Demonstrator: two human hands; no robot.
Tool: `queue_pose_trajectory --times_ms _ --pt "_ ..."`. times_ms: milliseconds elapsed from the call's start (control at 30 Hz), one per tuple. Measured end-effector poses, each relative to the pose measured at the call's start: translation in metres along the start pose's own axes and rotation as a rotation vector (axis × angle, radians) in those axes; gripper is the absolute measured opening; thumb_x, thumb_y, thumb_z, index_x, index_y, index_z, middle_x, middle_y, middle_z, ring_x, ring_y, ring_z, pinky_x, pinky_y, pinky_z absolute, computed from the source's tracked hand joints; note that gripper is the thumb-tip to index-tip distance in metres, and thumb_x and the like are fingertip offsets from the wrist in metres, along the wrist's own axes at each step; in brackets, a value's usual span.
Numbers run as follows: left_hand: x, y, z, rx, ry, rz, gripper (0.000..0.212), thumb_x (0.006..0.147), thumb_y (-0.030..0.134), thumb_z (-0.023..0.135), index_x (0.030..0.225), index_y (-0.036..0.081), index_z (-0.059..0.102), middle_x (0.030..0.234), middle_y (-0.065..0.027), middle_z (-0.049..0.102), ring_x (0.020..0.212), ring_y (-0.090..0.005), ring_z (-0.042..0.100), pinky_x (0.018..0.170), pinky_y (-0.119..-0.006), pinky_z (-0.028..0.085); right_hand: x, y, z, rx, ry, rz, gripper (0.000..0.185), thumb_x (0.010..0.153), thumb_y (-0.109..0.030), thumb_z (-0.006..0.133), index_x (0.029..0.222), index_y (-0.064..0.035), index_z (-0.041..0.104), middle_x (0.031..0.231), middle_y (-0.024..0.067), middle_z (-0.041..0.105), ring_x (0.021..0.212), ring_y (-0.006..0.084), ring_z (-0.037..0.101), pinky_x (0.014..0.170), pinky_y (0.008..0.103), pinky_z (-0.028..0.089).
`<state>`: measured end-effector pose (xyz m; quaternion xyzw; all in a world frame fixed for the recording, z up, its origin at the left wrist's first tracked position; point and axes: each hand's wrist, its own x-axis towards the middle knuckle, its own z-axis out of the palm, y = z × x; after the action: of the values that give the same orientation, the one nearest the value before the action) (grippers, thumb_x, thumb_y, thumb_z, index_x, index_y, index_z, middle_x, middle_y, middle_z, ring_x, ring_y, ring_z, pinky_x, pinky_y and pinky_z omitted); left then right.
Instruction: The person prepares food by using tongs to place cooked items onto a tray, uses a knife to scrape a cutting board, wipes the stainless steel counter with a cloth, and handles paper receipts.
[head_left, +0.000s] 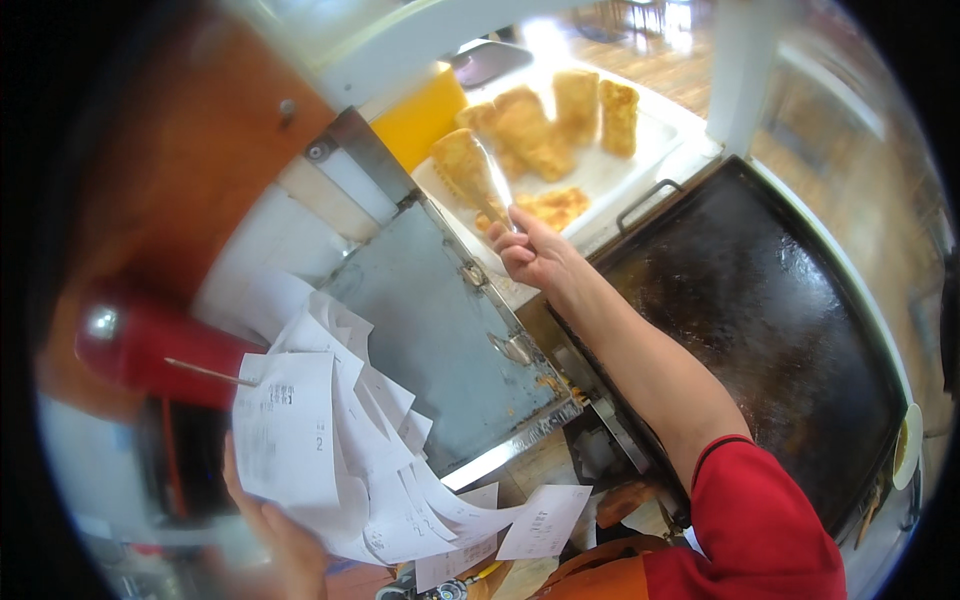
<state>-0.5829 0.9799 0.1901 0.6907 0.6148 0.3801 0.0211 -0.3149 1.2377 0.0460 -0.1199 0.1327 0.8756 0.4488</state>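
My right hand (529, 251) reaches over a white tray (660, 142) and grips a shiny metal tool (491, 180) that looks like tongs. The tool's far end lies against a golden-brown slab of food (457, 157); glare and blur hide whether it pinches the slab. Several similar browned slabs (536, 135) stand or lean in the tray, and a flatter piece (559, 206) lies near its front. Lower left, my left hand (289, 544) holds a thick fan of printed paper slips (289, 435), which cover most of its fingers. A thin pointed spike (210, 371) pokes through the slips.
A dark, greasy griddle (757, 300) with a loop handle (645, 199) lies under and right of my right arm. Left of it is a stained steel surface (427, 352) with latches. A yellow panel (424, 116) adjoins the tray. A red rounded container (157, 345) stands at left.
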Motion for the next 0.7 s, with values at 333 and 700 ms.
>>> queue_pose_trajectory --times_ms 333,700 --pt "-0.014 -0.035 -0.019 0.147 -0.036 -0.021 0.055 0.089 0.037 0.032 0.131 0.002 0.028 0.132 -0.0235 0.028 0.122 -0.0385 0.032 0.1 -0.045 0.025 0.033 -0.001 -0.007 0.092 -0.051 0.064 0.032 0.09 -0.033 0.046 0.086 -0.0018 0.039 0.069 0.0042 0.046 0.04 0.0027 0.035 0.027 0.0157 0.02" --pt "-0.01 -0.034 -0.017 0.362 -0.029 0.172 0.061 0.087 0.041 0.037 0.132 0.003 0.027 0.13 -0.0226 0.031 0.121 -0.0349 0.034 0.099 -0.044 0.027 -0.023 -0.109 0.035 -2.237 0.411 -0.703 0.037 0.082 -0.024 0.057 0.116 -0.0121 0.053 0.083 0.0048 0.057 0.062 0.0113 0.05 0.055 0.0256 0.044"
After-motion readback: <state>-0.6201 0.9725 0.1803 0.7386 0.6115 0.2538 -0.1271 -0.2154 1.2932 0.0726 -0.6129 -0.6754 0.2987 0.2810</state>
